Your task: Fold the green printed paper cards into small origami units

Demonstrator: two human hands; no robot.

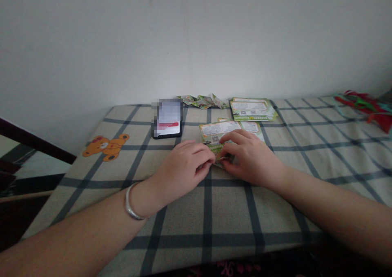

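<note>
In the middle of the table, my left hand [191, 159], with a silver bracelet at the wrist, is closed in a pinch. Its fingertips meet a small piece of green-printed paper [219, 160], most of which the fingers hide. From the other side, my right hand [248, 156] pinches the same paper between thumb and fingers. Just behind and under the fingers lie several green-and-white printed leaflets [211, 130], overlapping each other and partly covered by my right hand.
A phone [170, 120] with a lit, partly blurred screen lies left of the leaflets. Folded paper pieces [203, 101] rest along the wall, beside another leaflet stack [252, 109]. A bear picture [105, 147] is at left, red-green fabric [367, 107] at far right, on the checked tablecloth [183, 216].
</note>
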